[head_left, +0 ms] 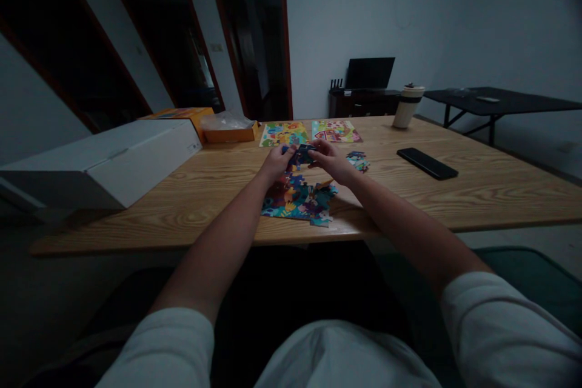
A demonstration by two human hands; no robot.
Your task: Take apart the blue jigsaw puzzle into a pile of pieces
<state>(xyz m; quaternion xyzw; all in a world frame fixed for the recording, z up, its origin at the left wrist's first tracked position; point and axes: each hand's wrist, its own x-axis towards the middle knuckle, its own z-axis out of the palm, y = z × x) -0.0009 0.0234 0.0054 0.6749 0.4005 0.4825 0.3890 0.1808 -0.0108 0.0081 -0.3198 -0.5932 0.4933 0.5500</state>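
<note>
Just beyond a partly joined jigsaw puzzle (291,200), both of my hands meet over dark blue puzzle pieces (302,154). My left hand (276,162) is closed on the left side of these pieces, thumb on top. From the other side my right hand (331,159) pinches them with thumb and fingers. The joined part shows a colourful scene with blue, red and yellow shapes, and its right and far edges are ragged. A small heap of loose pieces (358,161) lies to the right of my right hand.
Two bright picture sheets (284,133) lie farther back. At left stand a long white box (104,157) and an orange box (230,132) with clear plastic in it. A black phone (426,163) and a lidded cup (408,107) are at right. The wooden table's front edge (182,247) is near me.
</note>
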